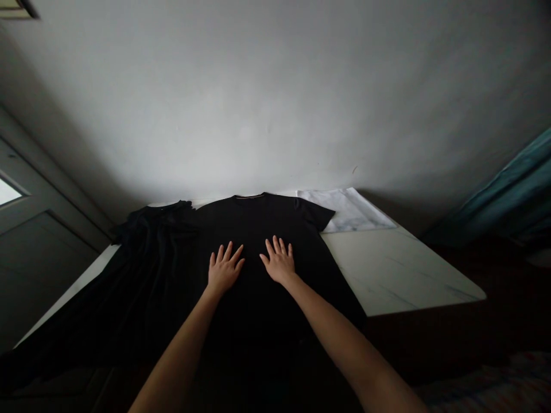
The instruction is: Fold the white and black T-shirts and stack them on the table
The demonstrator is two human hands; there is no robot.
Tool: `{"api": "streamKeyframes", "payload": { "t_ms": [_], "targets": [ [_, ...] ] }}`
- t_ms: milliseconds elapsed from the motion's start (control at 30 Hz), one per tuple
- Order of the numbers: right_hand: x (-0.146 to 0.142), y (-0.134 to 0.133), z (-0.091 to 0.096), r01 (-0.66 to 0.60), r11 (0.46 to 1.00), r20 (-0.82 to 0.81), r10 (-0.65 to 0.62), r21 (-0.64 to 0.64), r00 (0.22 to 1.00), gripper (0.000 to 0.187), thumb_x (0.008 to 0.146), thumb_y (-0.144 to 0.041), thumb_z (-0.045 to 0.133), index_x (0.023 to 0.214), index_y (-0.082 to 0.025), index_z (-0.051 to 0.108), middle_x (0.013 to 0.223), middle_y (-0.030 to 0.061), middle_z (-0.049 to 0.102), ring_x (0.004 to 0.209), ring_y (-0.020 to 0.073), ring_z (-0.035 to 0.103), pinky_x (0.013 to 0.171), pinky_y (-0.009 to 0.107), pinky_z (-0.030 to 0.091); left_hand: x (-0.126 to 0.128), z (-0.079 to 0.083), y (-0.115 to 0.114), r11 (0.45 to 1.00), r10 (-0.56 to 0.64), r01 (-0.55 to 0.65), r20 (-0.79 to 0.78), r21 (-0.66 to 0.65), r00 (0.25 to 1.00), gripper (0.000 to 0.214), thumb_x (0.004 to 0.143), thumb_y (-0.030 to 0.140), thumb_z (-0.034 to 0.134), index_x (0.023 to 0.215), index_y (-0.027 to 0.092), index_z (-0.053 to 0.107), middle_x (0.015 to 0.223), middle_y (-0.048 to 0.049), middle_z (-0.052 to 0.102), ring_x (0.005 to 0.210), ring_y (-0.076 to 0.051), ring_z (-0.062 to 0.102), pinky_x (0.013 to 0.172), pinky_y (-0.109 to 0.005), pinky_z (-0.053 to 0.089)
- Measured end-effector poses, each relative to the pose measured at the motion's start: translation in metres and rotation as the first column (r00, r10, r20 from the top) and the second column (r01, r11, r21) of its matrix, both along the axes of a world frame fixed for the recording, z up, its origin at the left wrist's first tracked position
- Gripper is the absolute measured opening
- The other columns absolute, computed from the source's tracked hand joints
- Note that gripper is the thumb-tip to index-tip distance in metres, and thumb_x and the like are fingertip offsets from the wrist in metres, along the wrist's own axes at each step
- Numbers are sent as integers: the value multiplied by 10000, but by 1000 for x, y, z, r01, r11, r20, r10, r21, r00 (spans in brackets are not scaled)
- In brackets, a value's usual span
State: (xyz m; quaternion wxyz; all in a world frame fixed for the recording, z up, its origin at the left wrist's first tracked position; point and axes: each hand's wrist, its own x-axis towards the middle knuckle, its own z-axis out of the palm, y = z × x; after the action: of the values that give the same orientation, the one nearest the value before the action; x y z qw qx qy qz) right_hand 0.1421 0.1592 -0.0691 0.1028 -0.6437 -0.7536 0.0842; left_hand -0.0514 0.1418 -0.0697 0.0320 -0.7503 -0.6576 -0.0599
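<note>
A black T-shirt (pixel 258 223) lies spread flat on a white marble-look table (pixel 400 269), collar toward the wall. My left hand (pixel 224 268) rests palm down on the shirt's chest, fingers spread and holding nothing. My right hand (pixel 279 261) lies flat beside it, a little to the right, fingers also stretched out on the cloth. Both forearms reach in from the bottom edge of the view.
A heap of dark clothing (pixel 146 252) lies on the table's left side, touching the shirt. A folded white cloth (pixel 348 209) sits at the back right by the wall. A teal curtain (pixel 512 195) hangs at the right; a door (pixel 34 241) stands at the left.
</note>
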Motion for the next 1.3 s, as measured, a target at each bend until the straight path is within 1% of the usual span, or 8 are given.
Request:
{"api": "streamKeyframes", "payload": {
  "t_ms": [267,433,600,733,900,1000,1100,1300],
  "targets": [
    [79,-71,-6,-319,947,-6,320,39,947,569,987,-551,326,1516,-345,285,1593,20,231,1470,285,173,1169,572,175,-64,3,-84,988,-79,73,-38,-136,996,530,958,476,383,1481,406,335,1593,-12,259,1444,-352,248,1109,-575,305],
    [56,9,17,-470,879,-10,472,85,881,536,1014,-422,332,1499,-196,356,1580,91,260,1460,254,217,1166,474,265,-18,42,-25,962,-187,192,45,-196,981,497,996,392,314,1465,263,413,1504,-64,437,1388,-278,393,1135,-479,318],
    [19,43,16,-536,844,56,535,10,843,623,993,-471,386,1517,-146,299,1581,144,223,1471,292,149,1182,524,178,18,25,29,906,-394,408,126,-114,910,650,996,461,319,1542,138,179,1596,-125,210,1480,-239,161,1190,-438,214],
    [39,-11,15,-774,632,-51,773,-31,633,659,972,-515,422,1524,-184,283,1589,126,209,1483,265,77,1197,516,66,-21,13,-4,733,-631,650,159,-197,759,646,988,504,322,1551,259,123,1619,-77,116,1492,-272,68,1190,-535,110],
    [72,-55,31,-940,337,-363,870,-61,335,469,962,-454,494,1416,-339,474,1514,18,412,1457,233,225,1183,516,144,-75,56,-52,403,-738,820,386,-406,554,631,867,519,578,1455,432,365,1619,26,136,1481,-339,96,1174,-560,163],
    [45,-30,32,-840,543,-468,744,6,477,397,1017,-385,358,1323,-284,589,1368,26,586,1366,179,418,1159,421,265,-62,73,-35,462,-614,764,460,-450,642,360,903,399,522,1245,376,634,1482,27,474,1407,-278,361,1119,-426,347],
    [-7,19,26,-428,903,-353,416,46,838,448,1019,-359,321,1379,-201,536,1467,90,471,1405,220,356,1158,449,265,-16,63,9,856,-345,433,310,-282,886,394,933,258,375,1212,242,652,1327,-55,623,1280,-237,528,1078,-396,400],
    [-20,57,6,-96,994,-43,99,61,994,620,1000,-481,326,1508,-124,326,1585,136,219,1464,286,193,1188,477,143,7,3,38,993,-96,94,20,70,995,572,948,343,357,1453,77,395,1551,-161,320,1447,-294,267,1158,-479,273]
  ]
}}
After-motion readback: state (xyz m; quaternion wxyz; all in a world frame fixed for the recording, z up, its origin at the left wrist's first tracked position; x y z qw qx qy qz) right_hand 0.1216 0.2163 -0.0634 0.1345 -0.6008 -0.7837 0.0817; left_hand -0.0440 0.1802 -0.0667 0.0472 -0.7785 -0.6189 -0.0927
